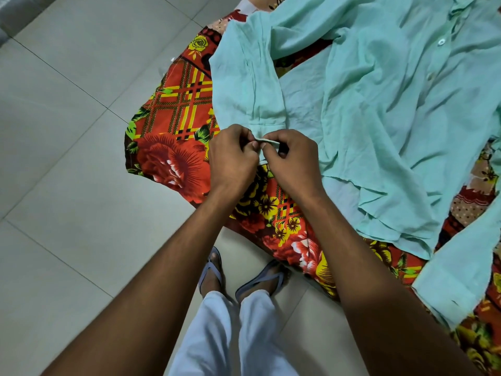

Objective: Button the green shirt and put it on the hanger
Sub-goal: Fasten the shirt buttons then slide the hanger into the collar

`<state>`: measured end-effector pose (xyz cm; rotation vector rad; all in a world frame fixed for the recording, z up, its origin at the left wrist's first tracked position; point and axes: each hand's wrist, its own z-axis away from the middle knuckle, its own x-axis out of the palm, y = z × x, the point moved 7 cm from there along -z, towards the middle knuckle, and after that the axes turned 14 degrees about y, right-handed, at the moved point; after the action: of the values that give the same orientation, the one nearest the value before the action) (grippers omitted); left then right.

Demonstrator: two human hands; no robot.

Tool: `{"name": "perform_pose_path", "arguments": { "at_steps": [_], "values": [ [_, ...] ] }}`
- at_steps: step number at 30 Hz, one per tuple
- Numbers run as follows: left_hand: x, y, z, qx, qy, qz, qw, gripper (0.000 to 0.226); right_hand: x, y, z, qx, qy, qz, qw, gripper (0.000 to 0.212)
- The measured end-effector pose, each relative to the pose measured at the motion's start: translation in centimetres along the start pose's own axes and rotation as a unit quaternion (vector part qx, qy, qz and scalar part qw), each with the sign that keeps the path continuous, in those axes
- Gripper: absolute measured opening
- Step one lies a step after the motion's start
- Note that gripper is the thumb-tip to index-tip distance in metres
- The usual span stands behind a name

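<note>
- We see the green shirt (379, 104) spread front-up over a red and yellow floral bedsheet (173, 147), which we take as our landmark; the shirt covers the sheet's far and right-hand part.
- One sleeve (244, 85) of the shirt runs down toward the sheet's near left corner, and its cuff (267, 141) ends just above our hands.
- Our left hand (233, 161) has its fingers curled and pinches the cuff's edge from the left.
- Our right hand (291, 161) pinches the same cuff from the right, thumb and fingers closed on the fabric; the two hands touch over the sheet.
- We cannot tell whether the cuff's button is through its hole, as the fingers hide it.
- A white button (441, 42) shows on the shirt's front placket, toward the sheet's far right.
- The other sleeve (458, 272) lies along the sheet's right near edge.
- Beyond the sheet's left edge lies a pale tiled floor (67, 131), and just below the sheet's near edge stand our feet in grey sandals (260, 280) and white trousers (230, 335).
</note>
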<state>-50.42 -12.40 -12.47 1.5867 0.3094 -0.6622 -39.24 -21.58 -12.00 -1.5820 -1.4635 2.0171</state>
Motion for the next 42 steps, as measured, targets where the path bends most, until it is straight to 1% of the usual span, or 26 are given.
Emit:
{"name": "perform_pose_path", "arguments": {
  "at_steps": [2, 3, 4, 6, 7, 8, 12, 15, 19, 22, 24, 29, 31, 32, 34, 35, 36, 39, 42],
  "values": [
    [-0.2, -0.1, 0.0, 0.001, 0.01, 0.007, 1.0, 0.003, -0.1, -0.2, 0.2, -0.007, -0.021, 0.001, 1.0, 0.014],
    [-0.4, -0.1, 0.1, -0.001, 0.016, 0.013, 1.0, 0.004, -0.1, -0.2, 0.1, 0.002, -0.035, -0.004, 0.999, 0.016],
    [-0.5, -0.2, 0.2, -0.004, 0.022, 0.02, 1.0, 0.007, -0.2, -0.2, 0.0, 0.024, -0.054, -0.017, 0.998, 0.02],
    [-0.9, -0.2, 0.5, -0.009, 0.028, 0.046, 0.999, 0.02, -0.2, 0.4, -0.3, 0.097, -0.095, -0.073, 0.988, 0.027],
    [-1.1, 0.0, 0.6, -0.006, 0.031, 0.06, 0.998, 0.026, -0.2, 0.6, -0.4, 0.125, -0.11, -0.096, 0.981, 0.028],
    [-1.1, 0.1, 0.8, 0.003, 0.033, 0.068, 0.997, 0.03, -0.3, 0.7, -0.5, 0.131, -0.121, -0.101, 0.979, 0.026],
    [-1.3, 0.6, 1.5, 0.04, 0.037, 0.082, 0.995, 0.034, -0.6, 0.4, -1.1, 0.039, -0.135, -0.038, 0.989, 0.012],
    [-1.3, 0.2, 1.8, 0.029, 0.038, 0.11, 0.993, 0.031, -0.5, 0.2, -1.2, 0.035, -0.128, -0.043, 0.99, 0.01],
    [-1.1, -1.0, 2.3, -0.071, 0.034, 0.175, 0.982, 0.027, -0.6, -0.1, -0.9, 0.031, -0.079, -0.049, 0.995, 0.008],
    [-0.9, -1.5, 2.4, -0.131, 0.016, 0.213, 0.968, 0.036, -0.8, -0.3, -0.5, 0.035, -0.046, -0.056, 0.997, 0.005],
    [-0.9, -1.7, 2.2, -0.153, 0.01, 0.213, 0.965, 0.04, -0.8, -0.3, -0.3, 0.039, -0.034, -0.055, 0.997, 0.007],
    [-0.6, -2.0, 1.8, -0.168, 0.025, 0.194, 0.966, 0.035, -1.0, -0.2, -0.1, 0.071, -0.019, -0.052, 0.996, 0.009],
    [-0.6, -1.6, 1.8, -0.149, 0.024, 0.185, 0.971, 0.034, -0.8, 0.1, -0.2, 0.124, -0.026, -0.054, 0.99, 0.007],
    [-0.6, -1.4, 1.8, -0.124, 0.022, 0.172, 0.977, 0.032, -0.6, 0.4, -0.3, 0.166, -0.033, -0.059, 0.984, 0.007],
    [-0.8, -0.7, 1.9, -0.043, 0.015, 0.123, 0.991, 0.029, -0.3, 0.9, -0.6, 0.241, -0.046, -0.065, 0.967, 0.011],
    [-0.8, -0.4, 1.9, -0.007, 0.009, 0.094, 0.995, 0.028, -0.1, 1.0, -0.9, 0.247, -0.054, -0.047, 0.966, 0.01],
    [-0.7, -0.1, 1.8, 0.024, 0.003, 0.065, 0.998, 0.027, 0.0, 0.8, -1.2, 0.23, -0.064, -0.014, 0.971, 0.009],
    [-0.4, 0.3, 1.4, 0.083, -0.002, -0.042, 0.996, 0.025, 0.1, -0.1, -2.0, 0.117, -0.097, 0.132, 0.98, 0.029],
    [-0.7, 0.4, 0.4, 0.063, -0.014, -0.105, 0.992, 0.029, -0.2, -1.4, -2.8, 0.031, -0.089, 0.246, 0.965, 0.032]
  ]
}}
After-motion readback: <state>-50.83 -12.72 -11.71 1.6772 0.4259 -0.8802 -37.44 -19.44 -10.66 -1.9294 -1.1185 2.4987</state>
